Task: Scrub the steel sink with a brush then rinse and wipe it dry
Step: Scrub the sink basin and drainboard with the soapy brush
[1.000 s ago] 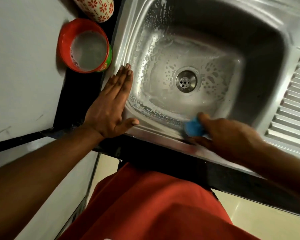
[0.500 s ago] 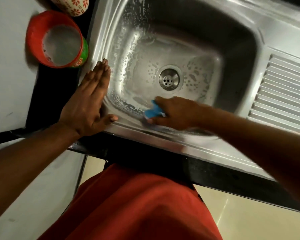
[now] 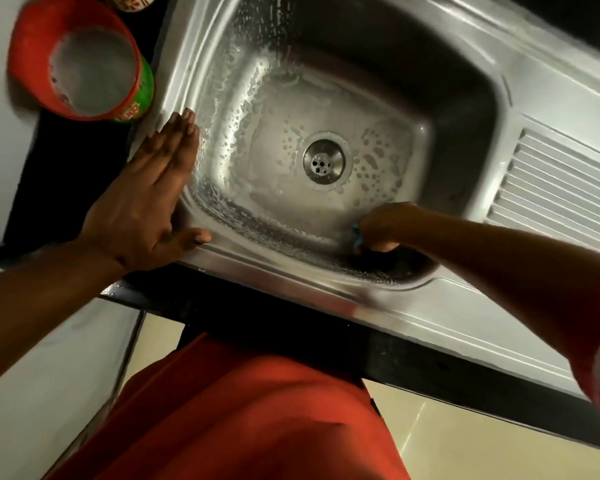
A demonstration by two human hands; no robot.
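**Brush at the near wall, suds all over the basin**

Fingers first: the right hand had its fingers curled tight round the blue brush, and only a sliver of blue peeked out at the knuckles! The brush sat low against the near wall of the steel sink, down in the basin's near right corner, just over a dark shadowed patch. The right forearm reached in across the front rim from the right.

Over on the other side, the left hand lay flat, fingers straight and pressed together, along the sink's left rim. Its thumb stuck out along the near left corner, touching the steel. No grip there, only a flat palm.

Out from the hands: soapy foam and droplets clung to the left wall and speckled the floor of the basin around the drain, which sat between the two hands and apart from both. The ribbed draining board ran off to the right.

Beyond the left fingertips, a red tub with pale, cloudy contents stood on the dark counter beside the sink. A red garment filled the bottom of the view.
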